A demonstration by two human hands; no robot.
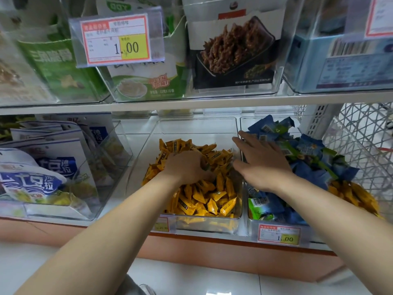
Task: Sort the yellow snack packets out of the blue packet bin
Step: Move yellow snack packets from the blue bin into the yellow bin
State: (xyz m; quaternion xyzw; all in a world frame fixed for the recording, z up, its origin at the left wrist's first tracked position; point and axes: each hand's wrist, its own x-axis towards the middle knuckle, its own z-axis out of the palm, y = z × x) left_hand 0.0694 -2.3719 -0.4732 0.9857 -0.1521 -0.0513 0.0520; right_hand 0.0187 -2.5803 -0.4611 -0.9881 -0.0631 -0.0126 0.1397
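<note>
The left forearm (119,216) and right forearm (331,209) reach in from below. The left hand (185,165) lies knuckles-up on the yellow pile (204,199) in the middle bin (197,119), fingers curled down into it. Whether it grips a packet cannot be told. The right hand (261,160) rests flat, fingers spread, on the blue packets (308,169) at the left side of the blue bin (252,227), holding nothing. Stray yellow packets (355,196) lie at that bin's front right corner, partly under blue ones. Recommended procedure: hold the blue packets back with the flat hand and pinch only yellow ones. Transfer small batches — fewer spills.
</note>
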